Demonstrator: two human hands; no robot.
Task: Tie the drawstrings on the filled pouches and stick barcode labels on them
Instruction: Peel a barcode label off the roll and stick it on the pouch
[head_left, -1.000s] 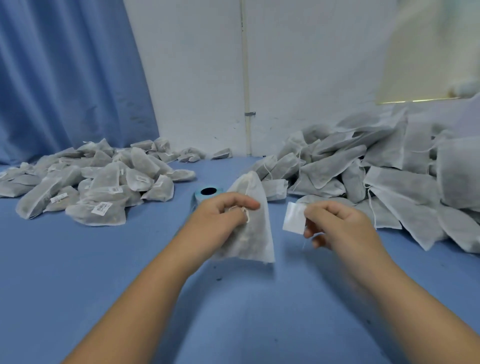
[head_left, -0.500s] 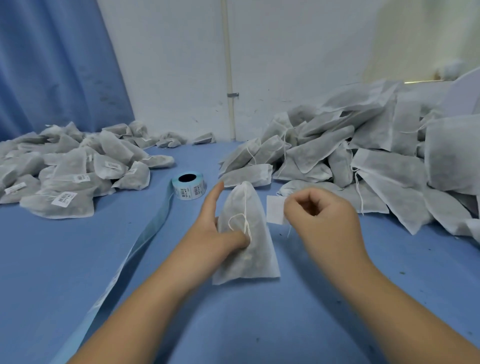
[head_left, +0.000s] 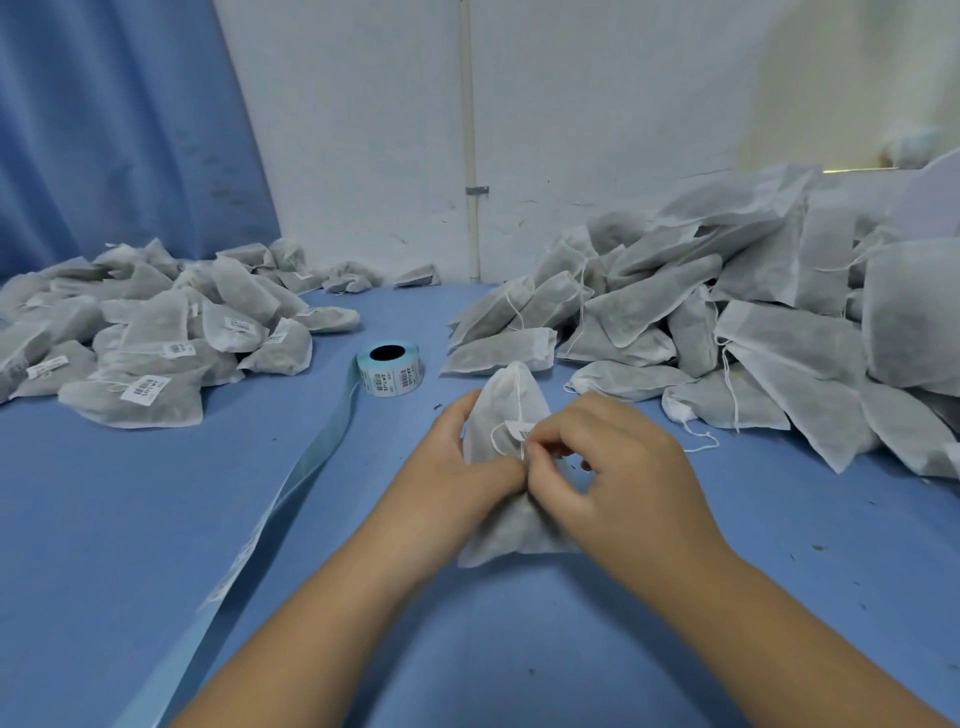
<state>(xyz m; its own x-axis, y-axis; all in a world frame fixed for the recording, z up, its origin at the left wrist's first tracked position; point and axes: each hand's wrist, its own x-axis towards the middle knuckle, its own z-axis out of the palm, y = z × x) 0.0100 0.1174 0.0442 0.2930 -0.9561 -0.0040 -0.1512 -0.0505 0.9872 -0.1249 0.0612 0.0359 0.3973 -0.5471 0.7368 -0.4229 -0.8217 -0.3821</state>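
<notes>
Now my left hand (head_left: 457, 460) grips the pouch (head_left: 511, 400), fingers curled round its side, standing on the tabletop (head_left: 156, 493) just right of the label roll (head_left: 389, 370) and nearer me. My right hand (head_left: 608, 462) pinches the barcode label (head_left: 519, 430) onto its front. I'd lay it flat, clear of the drawstring (head_left: 496, 441), then rub outward. Open room lies nearer me than the roll; the labelled pile (head_left: 156, 338) lies left of it and the untied pile (head_left: 727, 322) right.

One camera (wide-angle, worn on the head) looks forward and down — close above the left hand (head_left: 457, 467) and right hand (head_left: 613, 467), facing the blue table (head_left: 130, 519) and white wall (head_left: 363, 130).
</notes>
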